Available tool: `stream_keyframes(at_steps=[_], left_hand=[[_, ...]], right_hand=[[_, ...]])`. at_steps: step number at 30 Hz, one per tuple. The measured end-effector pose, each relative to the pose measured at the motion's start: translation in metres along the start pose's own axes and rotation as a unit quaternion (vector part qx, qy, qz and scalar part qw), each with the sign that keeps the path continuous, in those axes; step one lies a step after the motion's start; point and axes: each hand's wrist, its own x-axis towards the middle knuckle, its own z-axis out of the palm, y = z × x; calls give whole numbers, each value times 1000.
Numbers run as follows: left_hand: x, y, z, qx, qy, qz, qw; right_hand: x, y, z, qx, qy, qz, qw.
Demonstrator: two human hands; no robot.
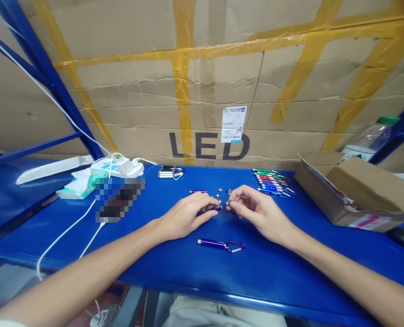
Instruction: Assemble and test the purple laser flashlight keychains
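Observation:
Both hands rest on the blue table (174, 268), fingertips nearly meeting at its middle. My left hand (187, 214) lies curled over a small purple flashlight part (217, 207), fingers closed on it. My right hand (252, 209) pinches a tiny silvery piece (227, 202) between thumb and fingers. Several small round button cells (218, 193) lie just beyond the fingertips, beside another purple tube (198, 191). A whole purple keychain flashlight (218, 244) with a carabiner lies nearer to me, below the hands.
A row of coloured keychain flashlights (272, 182) lies back right, silver ones (170, 172) back centre. An open cardboard box (355, 193) and a plastic bottle (370, 140) stand right. A power strip (118, 167), tissue pack (79, 187) and white cable (62, 236) are left. A cardboard wall rises behind.

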Motion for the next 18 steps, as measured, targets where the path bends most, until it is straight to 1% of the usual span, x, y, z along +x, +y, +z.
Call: stream_keyframes(at_steps=[6,12,15,18], left_hand=[[-2,2,1,-33,-10,-7,999],[-2,3,0,-22,0,2,1000],[-2,2,0,-15,6,12,1000],[-2,1,0,-11,5,23,1000]], right_hand=[[-1,-4,3,-80,-25,-14,996],[-4,-8,3,-143,-40,-46,988],[-5,-6,2,-210,-39,-88,973],[-7,-4,1,-283,-38,-147,947]])
